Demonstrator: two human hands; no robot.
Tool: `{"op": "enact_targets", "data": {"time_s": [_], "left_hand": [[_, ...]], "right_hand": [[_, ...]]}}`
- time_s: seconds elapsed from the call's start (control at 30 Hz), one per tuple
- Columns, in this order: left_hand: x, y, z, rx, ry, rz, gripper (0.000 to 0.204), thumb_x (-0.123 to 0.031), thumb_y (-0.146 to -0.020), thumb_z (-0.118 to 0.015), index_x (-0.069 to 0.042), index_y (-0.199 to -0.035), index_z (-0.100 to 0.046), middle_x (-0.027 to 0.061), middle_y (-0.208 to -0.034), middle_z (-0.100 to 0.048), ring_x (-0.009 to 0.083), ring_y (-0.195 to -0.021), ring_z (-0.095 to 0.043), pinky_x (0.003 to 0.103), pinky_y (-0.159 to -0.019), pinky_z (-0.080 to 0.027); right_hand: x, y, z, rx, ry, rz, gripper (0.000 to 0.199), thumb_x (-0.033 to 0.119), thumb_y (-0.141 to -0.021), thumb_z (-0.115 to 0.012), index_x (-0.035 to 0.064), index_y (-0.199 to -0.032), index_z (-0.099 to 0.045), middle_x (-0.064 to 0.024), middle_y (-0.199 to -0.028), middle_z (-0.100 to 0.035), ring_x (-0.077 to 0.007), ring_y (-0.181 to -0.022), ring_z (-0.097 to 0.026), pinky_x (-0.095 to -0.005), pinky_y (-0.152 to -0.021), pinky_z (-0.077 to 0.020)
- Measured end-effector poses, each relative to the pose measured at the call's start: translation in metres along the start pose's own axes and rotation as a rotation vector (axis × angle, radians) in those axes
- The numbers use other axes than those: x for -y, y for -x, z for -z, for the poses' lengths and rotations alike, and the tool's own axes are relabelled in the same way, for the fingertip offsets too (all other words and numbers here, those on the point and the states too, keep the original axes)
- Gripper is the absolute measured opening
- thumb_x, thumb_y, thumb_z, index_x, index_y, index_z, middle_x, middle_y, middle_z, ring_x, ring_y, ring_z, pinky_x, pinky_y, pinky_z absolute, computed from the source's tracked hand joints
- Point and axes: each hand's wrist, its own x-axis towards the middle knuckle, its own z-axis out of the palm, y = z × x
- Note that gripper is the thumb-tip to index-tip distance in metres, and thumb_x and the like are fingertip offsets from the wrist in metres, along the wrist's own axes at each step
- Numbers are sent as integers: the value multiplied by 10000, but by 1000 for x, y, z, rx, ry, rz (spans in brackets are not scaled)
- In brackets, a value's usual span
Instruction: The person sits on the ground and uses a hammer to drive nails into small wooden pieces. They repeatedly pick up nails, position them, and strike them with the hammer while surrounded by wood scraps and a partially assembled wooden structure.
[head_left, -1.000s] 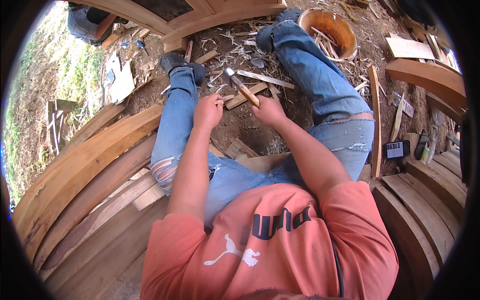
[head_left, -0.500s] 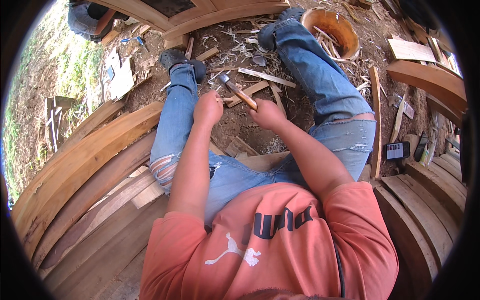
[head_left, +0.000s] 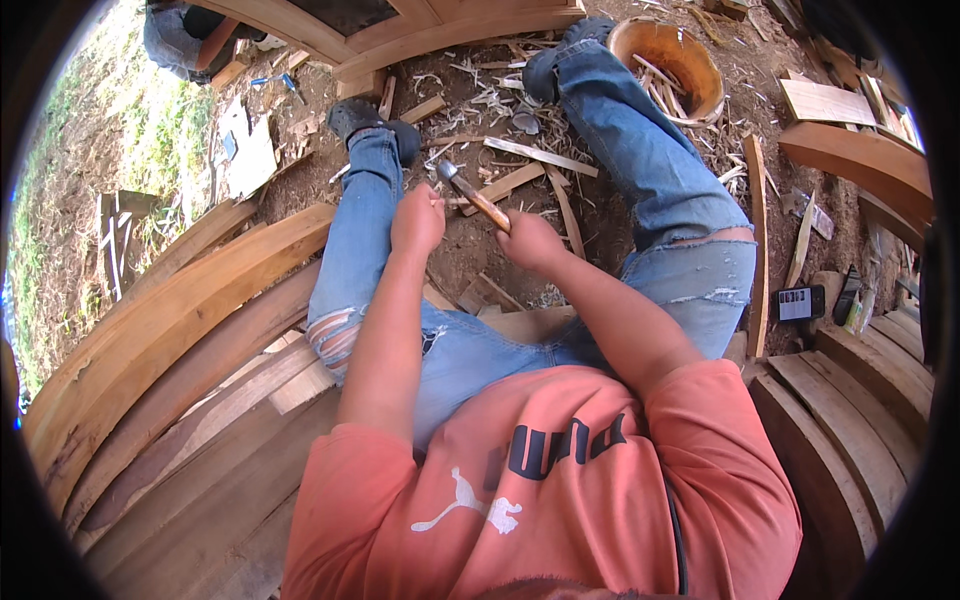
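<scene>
Between my knees my right hand (head_left: 532, 243) is wrapped round the lower end of a hammer (head_left: 487, 208). It has a brown wooden handle and a metal head, which points away to the left. My left hand (head_left: 418, 220) is closed in a pinch on a thin wooden stick (head_left: 455, 201) that juts out to the right. The hammer passes across or just above this stick; whether they touch I cannot tell. The left hand's fingers mostly hide the stick's other end.
Wood shavings and offcuts (head_left: 510, 185) litter the dirt between my feet. An orange-brown bucket (head_left: 700, 65) with wood scraps stands beyond my right leg. Curved planks (head_left: 190, 290) lie at my left, more boards (head_left: 850, 400) at my right. A phone (head_left: 797, 303) rests near them. Another person (head_left: 178, 45) is far left.
My right hand and the hammer have come slightly nearer to me and a little left, with the hammer head lower toward the stick. My left hand keeps its pinch almost in place.
</scene>
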Motion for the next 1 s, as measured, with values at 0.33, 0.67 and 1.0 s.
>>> {"op": "enact_targets", "data": {"time_s": [0.33,0.67,1.0], "left_hand": [[-1,5,0,-39,26,-24,152,-180,-996,-759,-33,-1027,-736,221,-972,-791,448,-951,-752,535,-817,-587],[-7,2,1,-36,-37,6,139,-183,-995,-773,-58,-1047,-747,217,-981,-791,443,-960,-756,543,-822,-590],[-8,2,1,-37,25,29,168,-188,-987,-779,-35,-1040,-734,230,-972,-790,451,-956,-757,540,-815,-592]], "right_hand": [[2,2,0,-32,-20,9,296,306,-992,-700,51,-1142,-704,-245,-1048,-771,-456,-1009,-741,-575,-910,-582],[-26,-9,-15,-62,-2,-95,298,336,-1010,-704,59,-1120,-721,-242,-1093,-771,-452,-1044,-739,-569,-943,-578],[-24,-8,-19,-20,18,-58,311,322,-1002,-688,66,-1176,-712,-254,-1078,-772,-469,-1042,-735,-569,-935,-578]]}}
